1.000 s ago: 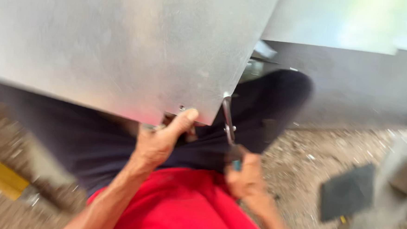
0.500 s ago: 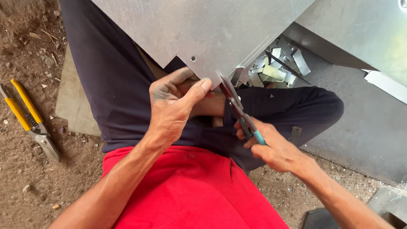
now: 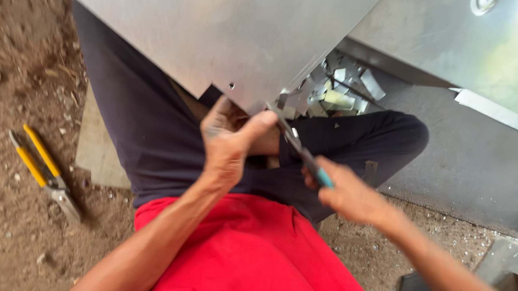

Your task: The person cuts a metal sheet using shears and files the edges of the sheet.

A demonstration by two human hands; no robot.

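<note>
A large grey metal sheet (image 3: 217,37) slopes over my lap, its lower corner pointing at me. My left hand (image 3: 229,141) grips that corner, thumb pressed on the sheet's edge. My right hand (image 3: 348,194) is closed on the teal handles of tin snips (image 3: 294,144), whose blades meet the sheet's edge right beside my left thumb. I sit on the ground in dark trousers and a red shirt.
Yellow-handled pliers (image 3: 45,172) lie on the dirt at the left. A pile of metal offcuts (image 3: 333,90) sits beyond my knee. Another metal sheet (image 3: 476,50) leans at the upper right. A flat board (image 3: 96,149) lies under my left leg.
The view has swung and steadied, bringing the pliers and offcuts into sight. My hands stay at the sheet's corner, with the snips still at its edge.
</note>
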